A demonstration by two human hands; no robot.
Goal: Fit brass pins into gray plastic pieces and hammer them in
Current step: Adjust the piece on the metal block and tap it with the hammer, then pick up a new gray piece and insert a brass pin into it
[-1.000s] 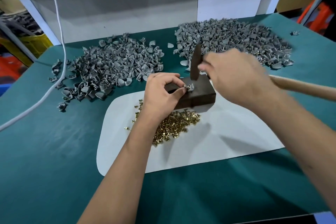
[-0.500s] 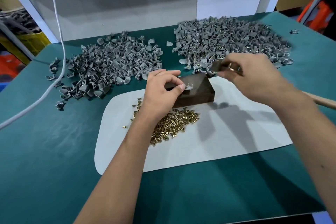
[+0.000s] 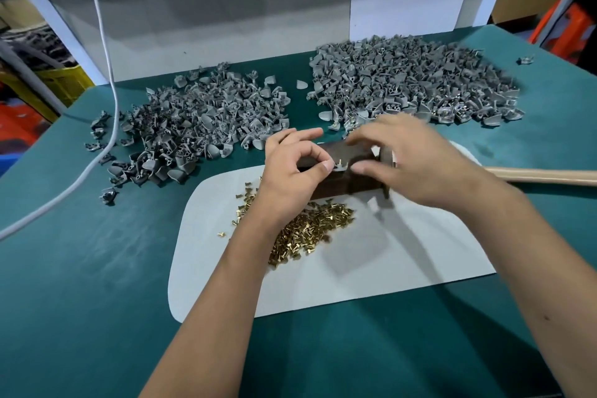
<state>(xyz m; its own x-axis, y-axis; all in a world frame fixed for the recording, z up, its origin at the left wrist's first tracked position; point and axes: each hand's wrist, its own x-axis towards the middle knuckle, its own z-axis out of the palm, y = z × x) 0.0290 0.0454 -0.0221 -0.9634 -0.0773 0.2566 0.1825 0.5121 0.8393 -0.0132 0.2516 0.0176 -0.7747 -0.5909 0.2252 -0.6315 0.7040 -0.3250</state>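
Gray plastic piece (image 3: 340, 167) sits on dark block (image 3: 336, 171), pinched by left hand (image 3: 292, 168). Right hand (image 3: 416, 161) holds hammer (image 3: 542, 175), fingertips apparently at the piece; blur obscures this. Piece judged light, rigid, small: hold by its edges. Brass pins (image 3: 310, 229) lie just beside.

Even, bright light from above; my right hand (image 3: 416, 165) is blurred, soft shadows fall on the white rounded mat (image 3: 403, 255), edges bend.
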